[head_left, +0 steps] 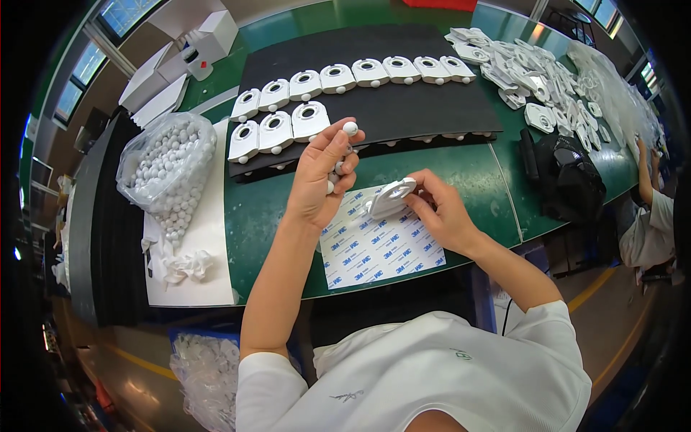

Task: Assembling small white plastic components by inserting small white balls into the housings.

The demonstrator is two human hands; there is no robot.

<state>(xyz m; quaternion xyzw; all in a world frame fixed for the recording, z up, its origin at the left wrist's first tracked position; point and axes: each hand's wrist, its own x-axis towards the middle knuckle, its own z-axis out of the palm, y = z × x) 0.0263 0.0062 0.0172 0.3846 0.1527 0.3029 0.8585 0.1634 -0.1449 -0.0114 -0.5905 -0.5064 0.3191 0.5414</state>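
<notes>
My left hand point(321, 176) is closed around several small white balls; one white ball point(350, 128) is pinched at its fingertips, and others show between the curled fingers. My right hand point(448, 219) grips a white plastic part point(391, 199) by its edge between thumb and fingers. That part has a round opening and is held tilted over a white sheet with blue print point(381, 252). Beyond my hands, similar white parts point(335, 78) stand in two rows on a black foam board point(403, 111), each with a ball at its near edge.
On the left, a clear plastic bag point(204, 155) of white balls sits on white board, near crumpled white tissue point(188, 266). Loose white parts point(515, 68) are heaped at the far right, beside a black object point(568, 180). Another person's arm point(643, 173) shows at the right edge.
</notes>
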